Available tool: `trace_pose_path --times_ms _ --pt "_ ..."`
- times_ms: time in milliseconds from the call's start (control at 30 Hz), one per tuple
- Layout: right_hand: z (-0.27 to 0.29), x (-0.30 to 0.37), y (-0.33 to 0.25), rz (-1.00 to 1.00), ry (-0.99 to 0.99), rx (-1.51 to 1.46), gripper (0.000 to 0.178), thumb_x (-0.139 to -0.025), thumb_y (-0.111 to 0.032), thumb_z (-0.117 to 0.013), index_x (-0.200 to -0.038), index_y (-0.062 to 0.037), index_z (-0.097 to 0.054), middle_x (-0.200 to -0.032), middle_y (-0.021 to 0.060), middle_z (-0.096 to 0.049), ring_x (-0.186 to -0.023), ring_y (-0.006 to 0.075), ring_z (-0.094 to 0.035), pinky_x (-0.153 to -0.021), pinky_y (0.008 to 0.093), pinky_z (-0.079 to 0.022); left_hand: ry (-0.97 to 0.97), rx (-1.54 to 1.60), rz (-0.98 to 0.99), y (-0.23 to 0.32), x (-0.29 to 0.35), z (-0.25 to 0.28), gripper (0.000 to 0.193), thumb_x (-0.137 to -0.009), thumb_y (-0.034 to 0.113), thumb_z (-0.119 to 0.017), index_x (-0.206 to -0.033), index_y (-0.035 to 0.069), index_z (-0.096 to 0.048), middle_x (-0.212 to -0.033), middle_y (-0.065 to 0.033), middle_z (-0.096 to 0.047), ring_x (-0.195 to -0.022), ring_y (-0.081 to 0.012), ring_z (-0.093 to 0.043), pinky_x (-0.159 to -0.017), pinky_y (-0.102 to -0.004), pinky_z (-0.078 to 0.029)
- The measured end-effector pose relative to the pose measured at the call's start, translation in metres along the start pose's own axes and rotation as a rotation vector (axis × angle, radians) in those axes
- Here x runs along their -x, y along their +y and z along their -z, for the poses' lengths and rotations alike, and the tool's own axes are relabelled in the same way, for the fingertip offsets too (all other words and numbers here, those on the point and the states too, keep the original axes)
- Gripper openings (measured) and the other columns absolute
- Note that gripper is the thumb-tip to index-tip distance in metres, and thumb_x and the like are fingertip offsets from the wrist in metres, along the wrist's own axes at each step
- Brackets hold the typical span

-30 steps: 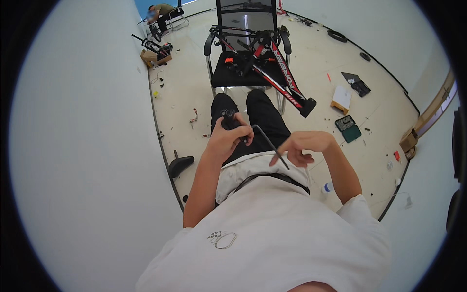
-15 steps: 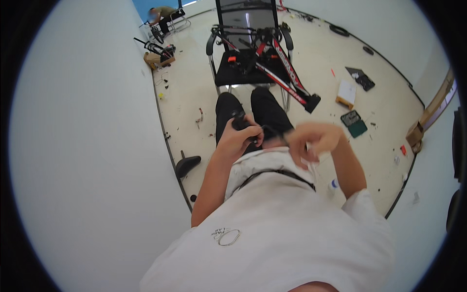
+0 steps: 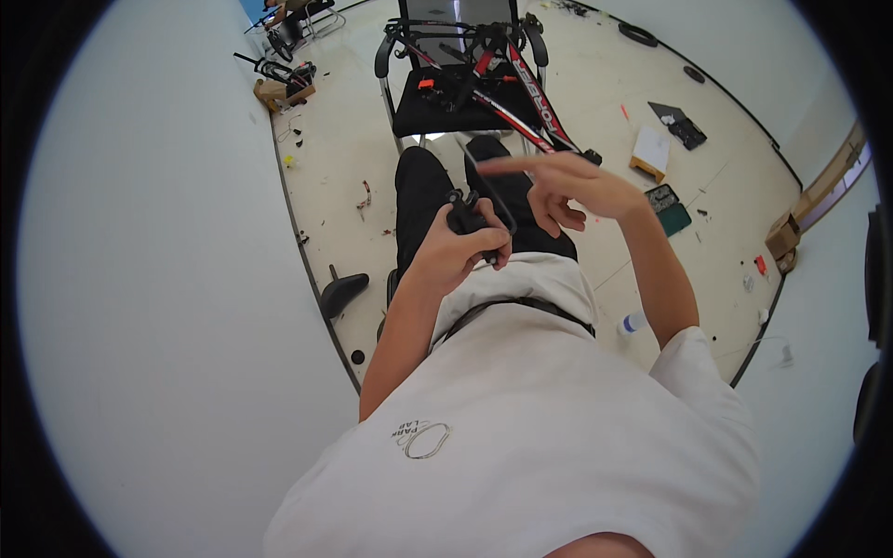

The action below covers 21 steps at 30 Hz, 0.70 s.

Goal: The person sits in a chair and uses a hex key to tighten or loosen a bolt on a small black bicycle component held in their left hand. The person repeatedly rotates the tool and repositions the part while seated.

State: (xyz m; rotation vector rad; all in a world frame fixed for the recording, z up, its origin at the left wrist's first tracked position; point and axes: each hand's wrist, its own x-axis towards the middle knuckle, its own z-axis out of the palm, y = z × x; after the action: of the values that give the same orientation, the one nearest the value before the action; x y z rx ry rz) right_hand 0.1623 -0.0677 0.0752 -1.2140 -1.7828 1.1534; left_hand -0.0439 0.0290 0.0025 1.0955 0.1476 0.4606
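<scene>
My left hand (image 3: 454, 249) is closed round a small black bicycle part (image 3: 462, 219) with rounded lugs, held above my lap. A thin L-shaped hex key (image 3: 499, 203) rises from beside this part, its long arm slanting up and away. Its short end lies by my left fingers; whether it sits in a bolt I cannot tell. To the right, my right hand (image 3: 581, 189) is open, index finger stretched leftward to the upper end of the hex key, the other fingers loosely bent. The fingertip appears to touch the key.
Ahead, a black chair (image 3: 419, 116) bears a red and black bicycle frame (image 3: 535, 98). A saddle (image 3: 344, 294) lies on the floor at left. On the right are a green tool case (image 3: 674, 219), a white box (image 3: 650, 149) and a bottle (image 3: 632, 323). Another person (image 3: 290, 14) sits far left.
My right hand has swung up and forward from near my waist, its index finger now extended at the hex key. The left hand keeps hold of the black part. The view has shifted slightly.
</scene>
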Motion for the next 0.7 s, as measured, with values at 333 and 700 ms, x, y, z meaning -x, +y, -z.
trace_pose_path --times_ms 333,700 --pt "-0.029 0.023 -0.025 0.070 -0.227 -0.179 0.056 -0.092 -0.020 -0.048 -0.146 -0.0103 -0.037 -0.066 0.0060 -0.064 -0.045 0.0079 -0.051 -0.046 0.0214 -0.043 -0.036 -0.101 0.020 -0.001 0.003 0.002 0.011 -0.079 -0.001 -0.063 -0.078 0.001 -0.053 -0.069 -0.0106 -0.059 -0.059 -0.0193 -0.058 -0.053 -0.0307 -0.046" --pt "-0.024 0.019 -0.020 0.161 -0.282 -0.179 0.064 -0.088 -0.025 -0.052 -0.147 -0.0059 -0.035 -0.066 0.0068 -0.064 -0.048 0.0098 -0.055 -0.043 0.0215 -0.042 0.055 -0.040 0.012 0.007 0.001 0.006 0.012 -0.078 -0.002 -0.065 -0.076 0.001 -0.054 -0.070 -0.0105 -0.060 -0.060 -0.0194 -0.060 -0.053 -0.0315 -0.047"
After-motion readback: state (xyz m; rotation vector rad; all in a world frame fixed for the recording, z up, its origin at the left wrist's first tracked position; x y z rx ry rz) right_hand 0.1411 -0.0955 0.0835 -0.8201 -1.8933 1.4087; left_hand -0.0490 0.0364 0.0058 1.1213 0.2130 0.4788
